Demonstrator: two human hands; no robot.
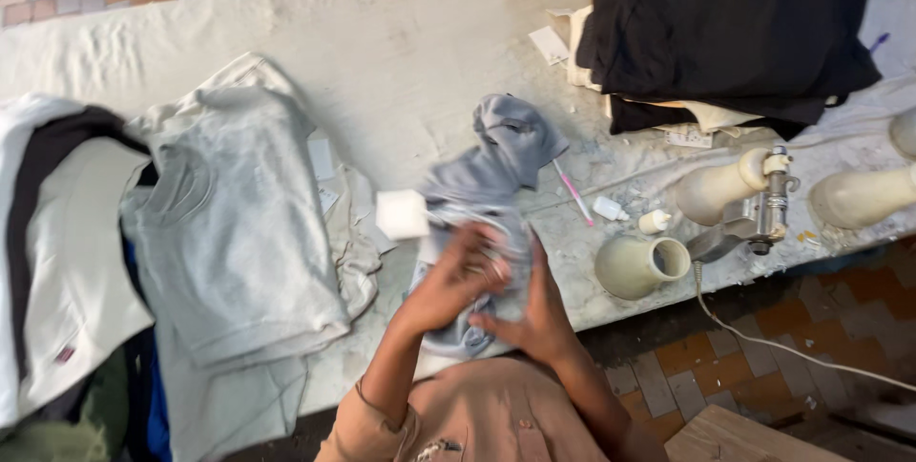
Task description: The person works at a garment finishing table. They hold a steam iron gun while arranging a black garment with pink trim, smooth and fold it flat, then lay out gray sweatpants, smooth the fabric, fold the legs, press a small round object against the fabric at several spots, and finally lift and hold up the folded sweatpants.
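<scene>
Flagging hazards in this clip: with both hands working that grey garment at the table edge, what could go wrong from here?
1. The grey garment trails toward the pink pen and small white bottle; pulling the cloth might sweep them along or off.
2. The cream cup sits near the table edge, close to the right hand; an elbow or cloth could knock it down.
3. The white cord hangs off the edge and could snag.

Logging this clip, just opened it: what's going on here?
A person at a cloth-covered table holds a small grey garment with both hands: left hand and right hand grip its lower part, with a white tag beside it. Folded grey clothes lie left, a black stack at the far right.
</scene>
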